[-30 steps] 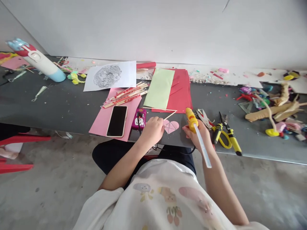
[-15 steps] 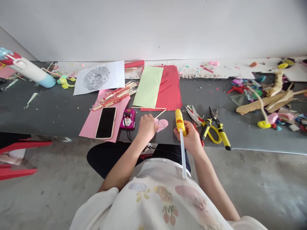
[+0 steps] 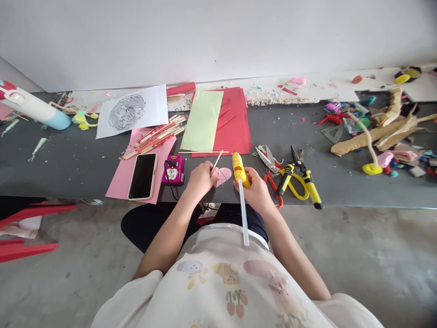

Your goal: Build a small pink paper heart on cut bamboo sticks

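Note:
My left hand [image 3: 200,179] is closed on a thin wooden stick [image 3: 218,158] that slants up past the fingers. Those fingers are at the left side of a pink paper heart [image 3: 224,175], which has dark lines on it and is partly covered by the hand. Just right of the heart, my right hand [image 3: 254,186] is wrapped round a yellow glue gun [image 3: 238,166]. Its nozzle points away from me, and a long translucent glue stick [image 3: 243,214] sticks out of its back end. Another thin stick [image 3: 201,151] lies beyond my left hand.
Left are a phone [image 3: 143,176] on pink paper [image 3: 116,182], a purple power socket [image 3: 175,166] and a bundle of sticks [image 3: 157,136]. Green paper [image 3: 201,120] overlaps red paper [image 3: 239,118] ahead. Scissors [image 3: 268,160] and pliers [image 3: 307,175] lie right, before craft scraps [image 3: 375,132].
The glue gun in my right hand has come left, closer to the heart. The stick in my left hand now stands at a steeper slant. The whole view has shifted slightly.

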A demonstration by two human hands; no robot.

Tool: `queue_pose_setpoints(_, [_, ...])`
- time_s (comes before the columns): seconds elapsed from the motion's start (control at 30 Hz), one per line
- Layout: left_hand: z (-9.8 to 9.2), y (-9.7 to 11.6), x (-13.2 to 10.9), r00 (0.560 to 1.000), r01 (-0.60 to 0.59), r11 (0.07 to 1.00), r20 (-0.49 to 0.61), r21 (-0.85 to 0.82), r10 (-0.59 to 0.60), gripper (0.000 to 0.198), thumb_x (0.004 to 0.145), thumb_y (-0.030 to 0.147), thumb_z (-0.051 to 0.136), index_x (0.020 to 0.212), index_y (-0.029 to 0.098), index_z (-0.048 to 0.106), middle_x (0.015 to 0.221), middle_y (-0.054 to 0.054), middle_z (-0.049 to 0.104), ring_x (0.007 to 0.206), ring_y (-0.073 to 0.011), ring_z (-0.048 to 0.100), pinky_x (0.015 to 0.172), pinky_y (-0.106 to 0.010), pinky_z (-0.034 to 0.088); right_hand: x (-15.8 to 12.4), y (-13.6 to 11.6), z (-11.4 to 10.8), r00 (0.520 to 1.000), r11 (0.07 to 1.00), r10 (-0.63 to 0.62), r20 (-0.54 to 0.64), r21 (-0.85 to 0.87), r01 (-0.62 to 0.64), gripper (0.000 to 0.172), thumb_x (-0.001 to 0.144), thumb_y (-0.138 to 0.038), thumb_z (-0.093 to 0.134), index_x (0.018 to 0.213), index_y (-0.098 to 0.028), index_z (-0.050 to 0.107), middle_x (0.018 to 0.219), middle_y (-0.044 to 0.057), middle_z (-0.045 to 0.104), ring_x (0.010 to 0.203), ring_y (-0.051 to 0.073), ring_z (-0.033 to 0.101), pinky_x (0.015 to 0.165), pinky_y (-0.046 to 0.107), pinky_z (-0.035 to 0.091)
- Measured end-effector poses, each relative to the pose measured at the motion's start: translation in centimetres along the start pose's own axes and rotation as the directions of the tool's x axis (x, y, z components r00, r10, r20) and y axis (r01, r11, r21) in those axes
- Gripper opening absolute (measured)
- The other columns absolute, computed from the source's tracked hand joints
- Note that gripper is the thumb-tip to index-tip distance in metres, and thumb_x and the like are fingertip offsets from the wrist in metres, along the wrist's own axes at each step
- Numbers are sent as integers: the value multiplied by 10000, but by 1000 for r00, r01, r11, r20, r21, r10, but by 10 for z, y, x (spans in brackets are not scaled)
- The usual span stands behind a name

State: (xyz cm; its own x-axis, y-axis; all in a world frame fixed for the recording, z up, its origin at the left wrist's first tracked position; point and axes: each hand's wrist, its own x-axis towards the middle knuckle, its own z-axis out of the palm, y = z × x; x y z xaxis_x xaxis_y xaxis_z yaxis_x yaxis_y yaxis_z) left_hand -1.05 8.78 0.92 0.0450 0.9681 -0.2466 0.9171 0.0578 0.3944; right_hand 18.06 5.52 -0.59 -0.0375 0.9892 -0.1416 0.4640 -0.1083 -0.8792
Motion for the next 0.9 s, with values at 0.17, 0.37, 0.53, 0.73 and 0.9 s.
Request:
queue_pose_setpoints(0.17, [-4,5,-2,1000,-6,999,-3,-41,6,106,822,278,686,897,227,632,922,-38,733,844,-214,671,702,-287,437,7,1,2,1000,1000,1,5,8,-1,435,756,-392,640,1146,-215,561,922,45,688,738,202,608,665,309,460])
queue_pose_setpoints(0.37, [-7,4,0,1000,9,998,3,-55,-9,82,819,298,668,782,226,658,825,-37,739,811,-224,678,663,-292,415,12,-2,4,1000,1000,11,10,-9,-11,428,760,-386,628,1148,-215,568,918,48,696,736,205,621,661,307,462])
queue_pose_setpoints(0.53, [-9,1,3,1000,16,996,26,-90,-14,154,831,375,665,769,233,671,748,-25,722,749,-215,672,632,-286,407,24,-13,12,998,987,-25,-61,-162,14,423,711,-302,633,1125,-232,580,980,60,713,837,251,655,714,336,475])
queue_pose_setpoints(0.73, [-8,-3,2,1000,-15,990,9,-140,16,252,865,442,620,757,223,680,766,-49,722,734,-210,661,624,-284,403,37,-20,20,992,967,3,-123,-251,-34,405,718,-258,626,1120,-228,581,988,87,727,858,288,672,726,362,476])
queue_pose_setpoints(0.9, [-6,-7,3,999,-37,980,11,-194,40,225,855,421,633,771,220,687,788,-52,733,745,-204,661,627,-280,401,40,-21,22,992,967,21,-121,-249,-50,415,723,-261,620,1134,-223,584,996,86,724,875,290,671,741,368,477])
